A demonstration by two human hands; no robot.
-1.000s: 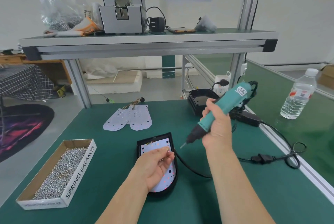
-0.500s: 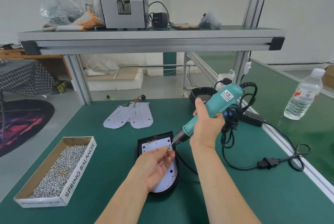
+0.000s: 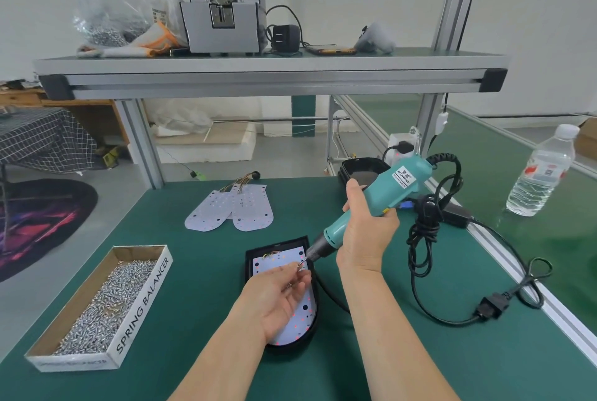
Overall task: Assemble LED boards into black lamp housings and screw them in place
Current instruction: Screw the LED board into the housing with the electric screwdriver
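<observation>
Thin white LED board [image 3: 302, 320], seated in black plastic housing [image 3: 249, 260] under left hand [image 3: 277, 297]; probably light, stiff, scratch-prone, so edges only; left pinching tiny silver screw [image 3: 301, 266]; right hand [image 3: 365, 239] gripping teal electric screwdriver [image 3: 387, 190].

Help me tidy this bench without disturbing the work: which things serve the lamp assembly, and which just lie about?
In use: right hand gripping the electric screwdriver; left hand pinching a screw; LED board in the black housing; box of screws; spare LED boards; second housing.
Lying about: water bottle; phone, gloves on the shelf.
</observation>
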